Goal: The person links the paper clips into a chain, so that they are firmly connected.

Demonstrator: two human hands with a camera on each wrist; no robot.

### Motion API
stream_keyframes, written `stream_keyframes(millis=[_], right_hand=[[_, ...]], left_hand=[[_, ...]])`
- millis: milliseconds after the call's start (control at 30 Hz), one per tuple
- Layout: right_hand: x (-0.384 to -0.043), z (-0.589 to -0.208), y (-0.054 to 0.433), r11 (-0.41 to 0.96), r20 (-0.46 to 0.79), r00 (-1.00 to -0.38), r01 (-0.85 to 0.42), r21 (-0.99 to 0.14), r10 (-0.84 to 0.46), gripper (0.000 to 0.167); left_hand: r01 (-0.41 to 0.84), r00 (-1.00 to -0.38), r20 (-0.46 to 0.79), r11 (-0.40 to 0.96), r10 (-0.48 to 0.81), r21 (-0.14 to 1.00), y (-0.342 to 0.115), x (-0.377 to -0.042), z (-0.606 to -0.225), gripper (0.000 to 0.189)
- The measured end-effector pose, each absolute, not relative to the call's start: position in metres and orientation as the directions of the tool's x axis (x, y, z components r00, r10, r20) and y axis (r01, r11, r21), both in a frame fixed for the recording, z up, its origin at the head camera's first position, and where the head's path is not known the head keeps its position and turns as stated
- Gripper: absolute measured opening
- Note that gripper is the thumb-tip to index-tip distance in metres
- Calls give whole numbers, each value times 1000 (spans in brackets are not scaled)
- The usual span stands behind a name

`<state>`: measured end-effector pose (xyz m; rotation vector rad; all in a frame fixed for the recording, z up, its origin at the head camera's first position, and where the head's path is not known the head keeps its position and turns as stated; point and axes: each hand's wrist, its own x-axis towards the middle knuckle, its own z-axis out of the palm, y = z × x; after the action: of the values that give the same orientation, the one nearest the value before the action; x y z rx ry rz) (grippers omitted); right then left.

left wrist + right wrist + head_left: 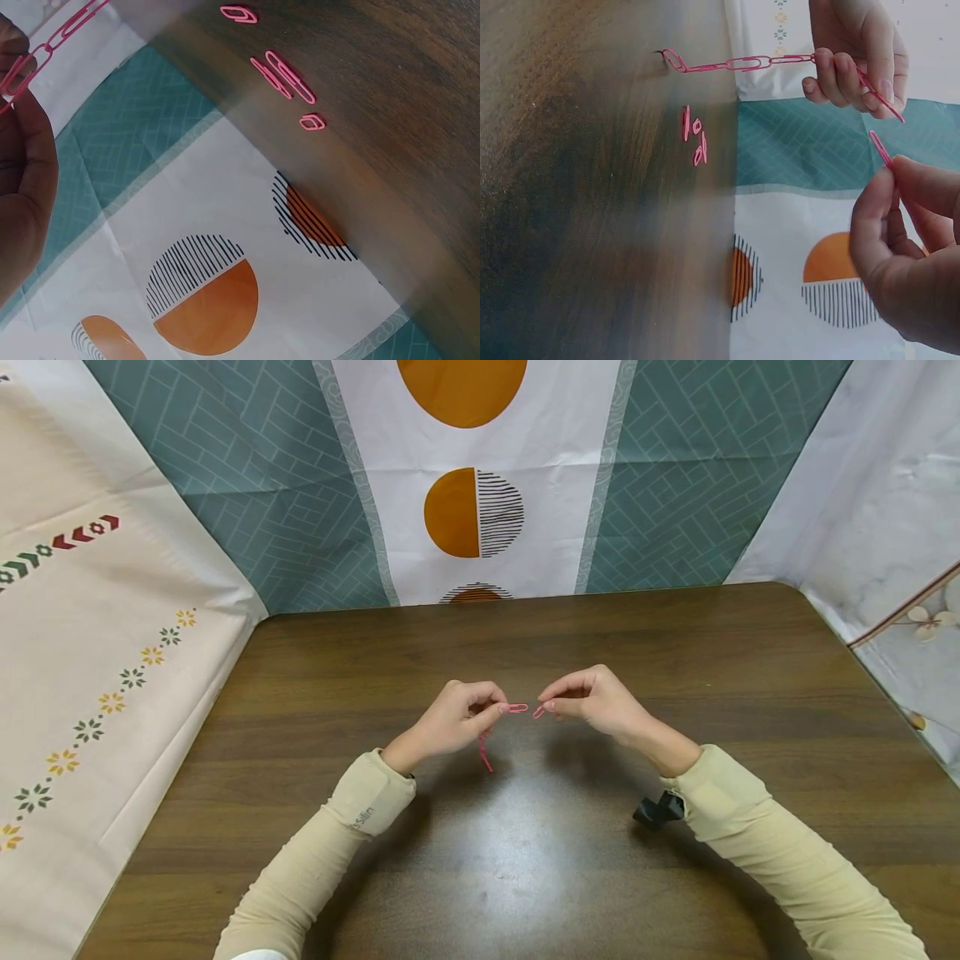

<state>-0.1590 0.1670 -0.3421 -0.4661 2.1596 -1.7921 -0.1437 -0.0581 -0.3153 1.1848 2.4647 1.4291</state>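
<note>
My left hand [456,717] pinches a chain of linked pink paper clips [748,64] between thumb and fingers. One end clip pokes out toward the right, and the rest of the chain hangs below the hand. A little to the right, my right hand [596,700] pinches a single pink paper clip [881,148] by its lower part, its tip angled toward the chain's end clip. A small gap separates the two. In the right wrist view the chain's lower end reaches the table. Both hands are above the tabletop.
Several loose pink paper clips [291,76] lie on the brown wooden table [337,652]. A patterned cloth [472,452] hangs behind the far edge, with more cloth at both sides. A black device [658,810] sits under the right sleeve's cuff.
</note>
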Motion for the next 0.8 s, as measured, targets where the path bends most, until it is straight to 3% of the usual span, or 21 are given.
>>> stream_keyframes(millis=[300, 567, 800], right_hand=[[-160, -347, 166, 130, 3, -898, -67, -989, -441, 16], [-160, -344, 157, 97, 17, -924, -58, -994, -383, 15], [-160, -341, 152, 79, 47, -933, -80, -994, -356, 15]], left_hand=[[575, -700, 301, 261, 648, 775, -63, -159, -344, 9], [571, -644, 268, 217, 716, 791, -59, -162, -347, 8], [550, -659, 255, 222, 708, 805, -56, -162, -347, 9]])
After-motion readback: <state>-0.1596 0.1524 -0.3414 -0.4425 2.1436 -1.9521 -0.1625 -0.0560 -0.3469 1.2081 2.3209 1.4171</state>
